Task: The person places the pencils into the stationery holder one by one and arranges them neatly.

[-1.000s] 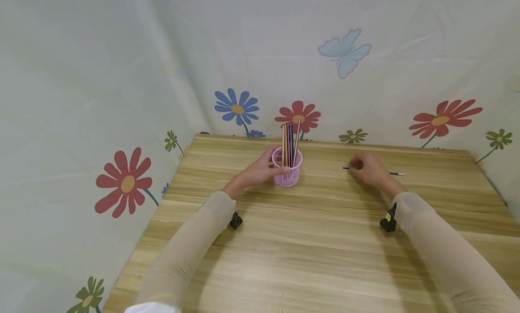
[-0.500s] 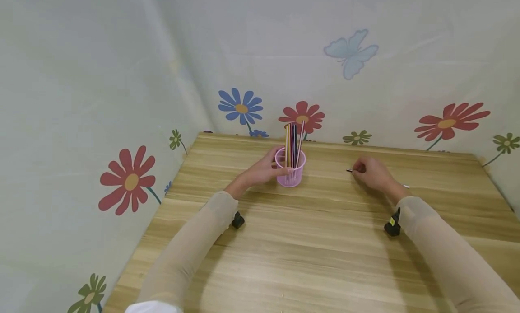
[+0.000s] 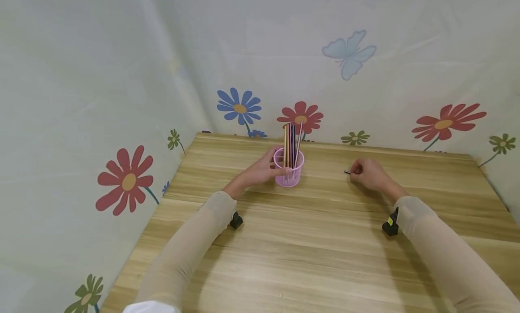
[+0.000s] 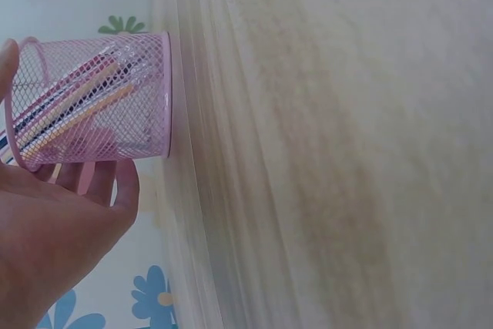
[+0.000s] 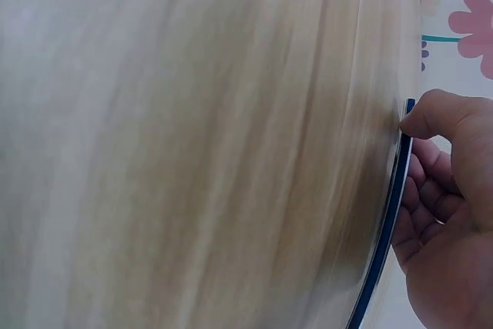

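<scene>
A pink mesh pencil cup (image 3: 289, 179) stands upright near the back of the table, holding several pencils (image 3: 289, 141) that rise above its rim. My left hand (image 3: 262, 170) grips the cup from the left, fingers behind and thumb across the near side. The left wrist view shows the pencils leaning inside the mesh (image 4: 92, 105). To the right of the cup, my right hand (image 3: 369, 174) pinches a dark blue pencil (image 5: 391, 198) near one end, between thumb and fingers. Only a short tip of that pencil shows in the head view; the hand hides the rest.
The wood-grain table (image 3: 284, 240) runs back to a pale curtain (image 3: 268, 46) printed with flowers and a butterfly. Another stretch of curtain borders the left side. A small black camera sits on each wrist, the right one (image 3: 391, 225) close over the tabletop.
The pencil in my right hand has turned, and its far end, earlier visible beyond the wrist, is now hidden. My left hand stays on the cup.
</scene>
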{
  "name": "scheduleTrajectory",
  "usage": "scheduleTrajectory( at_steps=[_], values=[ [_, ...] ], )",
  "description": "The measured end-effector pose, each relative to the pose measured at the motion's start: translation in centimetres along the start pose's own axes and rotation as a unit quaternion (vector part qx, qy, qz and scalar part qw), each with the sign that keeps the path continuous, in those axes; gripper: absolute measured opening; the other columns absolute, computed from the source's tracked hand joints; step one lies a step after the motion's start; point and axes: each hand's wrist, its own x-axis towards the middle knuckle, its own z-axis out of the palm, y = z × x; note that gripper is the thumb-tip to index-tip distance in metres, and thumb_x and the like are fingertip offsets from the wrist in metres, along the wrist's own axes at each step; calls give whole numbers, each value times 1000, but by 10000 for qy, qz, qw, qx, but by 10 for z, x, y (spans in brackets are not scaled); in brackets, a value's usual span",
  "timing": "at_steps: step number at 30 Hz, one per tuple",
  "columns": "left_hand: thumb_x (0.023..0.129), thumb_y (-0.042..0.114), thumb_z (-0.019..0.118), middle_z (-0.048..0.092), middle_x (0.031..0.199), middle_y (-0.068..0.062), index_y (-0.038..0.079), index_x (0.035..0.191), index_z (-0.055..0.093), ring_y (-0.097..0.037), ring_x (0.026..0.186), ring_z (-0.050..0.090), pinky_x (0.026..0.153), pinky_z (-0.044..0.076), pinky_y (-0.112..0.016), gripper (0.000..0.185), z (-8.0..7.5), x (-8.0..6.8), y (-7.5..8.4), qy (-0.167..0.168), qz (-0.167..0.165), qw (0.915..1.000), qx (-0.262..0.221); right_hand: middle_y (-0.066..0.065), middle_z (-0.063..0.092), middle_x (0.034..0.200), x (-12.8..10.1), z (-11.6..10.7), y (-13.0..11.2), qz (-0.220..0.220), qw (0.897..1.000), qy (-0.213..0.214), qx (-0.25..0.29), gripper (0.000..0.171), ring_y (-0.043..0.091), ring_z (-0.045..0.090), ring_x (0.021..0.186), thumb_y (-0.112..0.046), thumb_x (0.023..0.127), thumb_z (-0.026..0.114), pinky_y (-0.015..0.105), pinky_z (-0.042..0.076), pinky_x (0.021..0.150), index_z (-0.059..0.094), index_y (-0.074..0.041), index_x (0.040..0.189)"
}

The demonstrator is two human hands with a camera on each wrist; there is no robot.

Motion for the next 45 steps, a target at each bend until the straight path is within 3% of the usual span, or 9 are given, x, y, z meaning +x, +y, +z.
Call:
scheduleTrajectory(
  at_steps=[7, 13, 20, 23, 30, 38, 45],
  values=[
    [96, 37, 80, 44, 156, -7, 20, 163, 28, -25, 143, 46, 120, 40, -44, 86, 0, 2, 0, -12, -18, 10000, 2, 9, 68, 89, -2, -3, -5, -153, 9999, -70, 23, 10, 22, 62, 83, -7, 93, 74, 37, 51, 75, 68, 0, 98],
    [96, 36, 80, 44, 155, -7, 20, 162, 29, -25, 142, 46, 120, 40, -46, 85, 0, 0, 1, -16, 40, 10000, -31, 9, 67, 89, -1, -15, -26, -316, 9986, -202, 379, 5, 21, 60, 82, -3, 97, 70, 33, 50, 71, 68, 1, 100],
    [97, 30, 80, 44, 156, -6, 17, 162, 31, -24, 142, 46, 119, 41, -44, 82, -1, 2, 1, 39, 151, 9998, -76, 13, 71, 94, 5, -41, -60, -688, 9962, 61, 524, 7, 23, 64, 84, -3, 99, 71, 24, 51, 68, 69, 3, 103],
    [97, 28, 80, 45, 155, -6, 17, 161, 32, -24, 141, 47, 119, 42, -44, 81, -1, 3, 2, 45, 160, 9998, -114, 13, 72, 99, 9, -51, -74, -653, 9954, 259, 644, 12, 24, 66, 88, -10, 101, 71, 23, 52, 71, 70, 1, 107],
    [97, 24, 79, 44, 157, -10, 13, 161, 31, -30, 144, 46, 120, 41, -46, 81, -2, 2, 0, 54, 151, 9998, -84, 14, 71, 106, 17, -66, -117, -650, 9790, 791, 1765, 20, 28, 66, 96, -20, 104, 71, 20, 52, 77, 70, -2, 113],
    [97, 21, 79, 44, 157, -12, 12, 161, 30, -31, 143, 46, 119, 42, -45, 80, 0, 3, -2, 48, 174, 9998, -126, 12, 69, 108, 28, -72, -154, -910, 9635, 1157, 2235, 22, 24, 63, 93, -22, 103, 72, 22, 53, 80, 68, -3, 114],
    [97, 22, 79, 44, 157, -11, 12, 160, 31, -31, 143, 46, 119, 42, -45, 80, 2, 2, 0, 53, 172, 9997, -168, 10, 70, 108, 38, -71, -169, -799, 9468, 1341, 2814, 24, 25, 66, 97, -23, 102, 74, 24, 56, 87, 67, -2, 114]
  ],
)
